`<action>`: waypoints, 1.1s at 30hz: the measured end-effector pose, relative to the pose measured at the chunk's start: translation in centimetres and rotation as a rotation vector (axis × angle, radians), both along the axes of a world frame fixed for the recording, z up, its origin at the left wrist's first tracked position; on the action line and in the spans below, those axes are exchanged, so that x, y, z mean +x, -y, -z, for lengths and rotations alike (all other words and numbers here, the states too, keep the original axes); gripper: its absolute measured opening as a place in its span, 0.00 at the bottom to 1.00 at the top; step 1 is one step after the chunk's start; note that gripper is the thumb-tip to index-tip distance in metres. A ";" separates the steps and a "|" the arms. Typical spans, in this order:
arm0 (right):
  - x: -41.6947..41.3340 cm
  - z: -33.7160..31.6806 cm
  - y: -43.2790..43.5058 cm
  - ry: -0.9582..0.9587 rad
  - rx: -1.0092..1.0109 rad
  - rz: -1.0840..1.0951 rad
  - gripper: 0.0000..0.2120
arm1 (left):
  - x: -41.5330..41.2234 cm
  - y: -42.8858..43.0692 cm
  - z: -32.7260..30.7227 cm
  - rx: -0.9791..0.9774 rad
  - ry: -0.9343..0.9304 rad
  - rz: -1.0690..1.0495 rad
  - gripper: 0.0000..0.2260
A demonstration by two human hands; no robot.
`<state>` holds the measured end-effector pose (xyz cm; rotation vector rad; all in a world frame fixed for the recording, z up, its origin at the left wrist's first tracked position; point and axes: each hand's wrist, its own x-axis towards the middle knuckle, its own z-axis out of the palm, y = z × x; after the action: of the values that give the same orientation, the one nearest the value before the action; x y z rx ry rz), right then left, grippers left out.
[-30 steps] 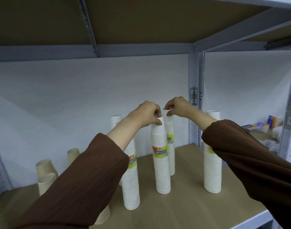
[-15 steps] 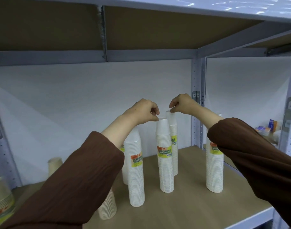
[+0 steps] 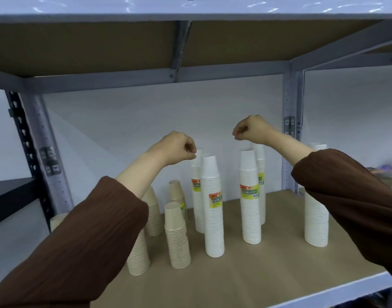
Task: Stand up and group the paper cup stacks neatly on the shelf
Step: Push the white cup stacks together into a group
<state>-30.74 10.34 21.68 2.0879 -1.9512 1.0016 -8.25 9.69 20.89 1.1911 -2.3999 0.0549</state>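
Several tall white paper cup stacks with yellow labels stand upright on the wooden shelf (image 3: pixel 279 258). My left hand (image 3: pixel 178 147) pinches the top of the rear left white stack (image 3: pixel 196 196), which stands just behind the front white stack (image 3: pixel 214 210). My right hand (image 3: pixel 250 130) hovers with curled, empty fingers above the middle white stack (image 3: pixel 249 196) and the stack behind it (image 3: pixel 260 165). Another white stack (image 3: pixel 316 210) stands alone at the right, partly behind my right sleeve. Shorter beige cup stacks (image 3: pixel 177 236) cluster upright at the left.
A grey metal upright (image 3: pixel 290 130) stands behind the stacks at the right, another (image 3: pixel 41 134) at the left. The shelf above (image 3: pixel 190 47) hangs low over my hands. The metal front edge (image 3: pixel 324 292) runs along the bottom right. Small packages (image 3: pixel 388 170) lie in the neighbouring bay.
My hands have drawn apart. The left hand left the middle white stack and went to the rear left one; the right hand lifted off its stack. The view swung left, showing the beige stacks.
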 end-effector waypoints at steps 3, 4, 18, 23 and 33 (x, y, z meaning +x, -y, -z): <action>1.3 -0.1 -0.1 -0.003 -0.012 -0.021 0.12 | 1.6 -0.1 0.4 0.010 0.001 -0.026 0.10; 1.7 -0.1 -0.1 -0.002 -0.015 -0.030 0.12 | 2.0 -0.1 0.5 0.015 0.002 -0.033 0.10; 9.2 0.4 -0.6 -0.078 -0.069 -0.215 0.11 | 8.4 -0.7 2.5 0.063 -0.003 -0.121 0.09; 12.3 2.1 -1.2 -0.158 -0.025 -0.323 0.12 | 11.0 -0.6 4.0 0.106 0.047 -0.164 0.10; 15.9 8.0 0.4 -0.217 0.118 -0.368 0.13 | 14.5 0.3 9.0 0.183 0.138 -0.241 0.15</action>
<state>-14.79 9.93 13.67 2.5623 -1.5941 0.6826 6.21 9.38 11.92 1.6052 -2.4062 -0.0070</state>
